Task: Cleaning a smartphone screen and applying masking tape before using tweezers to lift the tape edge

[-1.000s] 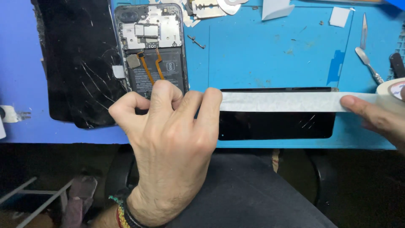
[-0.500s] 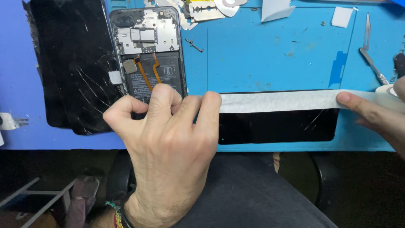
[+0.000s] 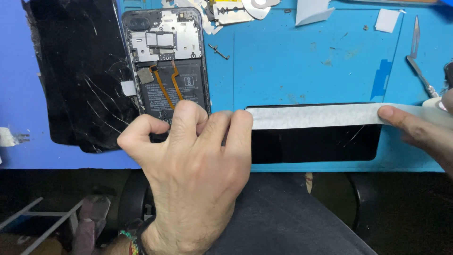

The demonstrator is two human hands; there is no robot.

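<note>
Both hands worked along one strip of white tape [image 3: 314, 116] in the head view. Reaching up from the bottom of the frame, the left hand [image 3: 191, 163] lay palm down with its back toward the camera, wrist bent slightly, a beaded bracelet [image 3: 130, 238] showing at the wrist. Its fingers [image 3: 214, 130] were curled and held close together, their tips pressing the left end of the tape down onto the black screen panel [image 3: 314, 146]; the thumb side hooked out to the left over the lower end of the opened phone [image 3: 167, 61]. Whether anything was held beneath the palm could not be told.

From the right edge came the right hand [image 3: 417, 132], only partly in view. Its forefinger lay flat along the tape's right end, pressing on it, with the tape roll [image 3: 436, 104] just behind, against the hand; the rest of that hand was cut off by the frame, so its full grip could not be told.

Stretched taut between the two hands, the tape ran level along the upper edge of the black panel, which lay lengthwise near the front edge of the blue work mat [image 3: 302, 61].

Beyond the left hand the opened phone lay upright with its back off, orange flex cables crossing the battery. Touching its left side rested a cracked black back cover [image 3: 78, 75]. At the far right of the mat a scalpel [image 3: 417, 56] lay well apart from the panel, and bits of white scrap [image 3: 387, 20] sat along the mat's top edge.
</note>
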